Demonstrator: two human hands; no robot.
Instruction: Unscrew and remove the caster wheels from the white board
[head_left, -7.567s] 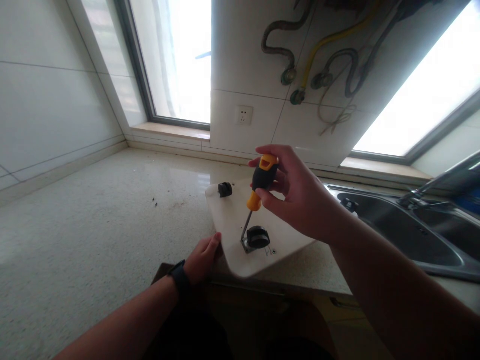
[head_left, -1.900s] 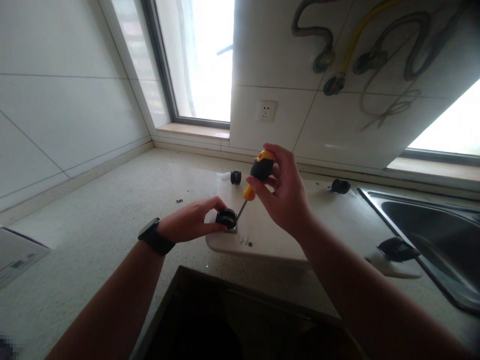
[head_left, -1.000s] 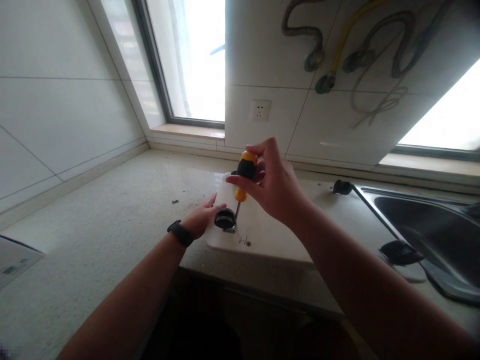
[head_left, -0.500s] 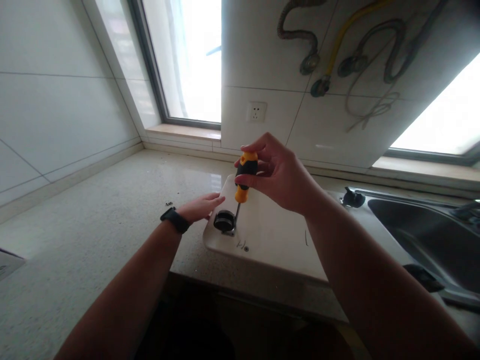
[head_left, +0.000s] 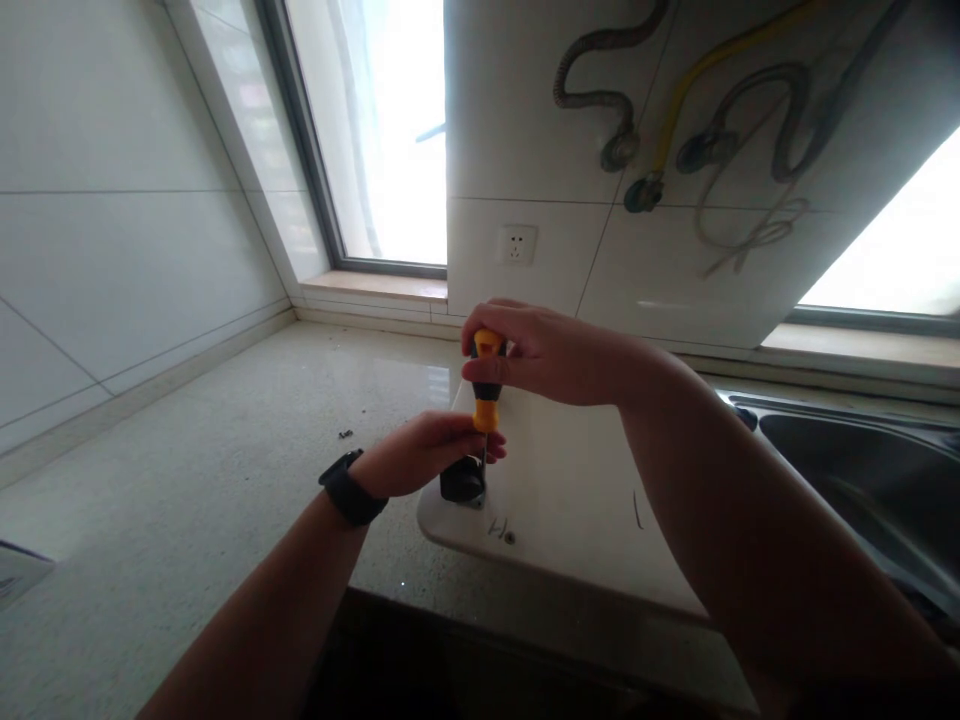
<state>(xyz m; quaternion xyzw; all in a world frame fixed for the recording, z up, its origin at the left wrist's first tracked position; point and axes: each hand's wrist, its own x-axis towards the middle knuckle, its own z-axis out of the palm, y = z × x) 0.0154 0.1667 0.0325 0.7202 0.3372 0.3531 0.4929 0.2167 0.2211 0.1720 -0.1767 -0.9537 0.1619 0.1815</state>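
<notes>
My right hand (head_left: 517, 350) is wrapped round the yellow and black handle of a screwdriver (head_left: 487, 412), held upright with its shaft pointing down. My left hand (head_left: 435, 450), with a dark watch on the wrist, reaches over a black caster wheel (head_left: 462, 482). Its thumb and fingers close round the screwdriver's shaft just above the wheel's metal mounting plate (head_left: 477, 502). The tip and any screw under it are hidden. The caster sits at the left end of a white board (head_left: 562, 480) with rounded corners, which lies on the counter.
A few small screws (head_left: 345, 434) lie on the speckled counter (head_left: 285, 500) left of the board. To the right is a steel sink (head_left: 862, 480). Hoses (head_left: 600, 100) and a socket (head_left: 517, 244) are on the tiled wall. A pale box corner (head_left: 22, 570) shows at far left.
My left hand has moved right, from the board's edge to the screwdriver's shaft above the caster. My right hand still grips the handle, its wrist turned. The camera view has shifted slightly.
</notes>
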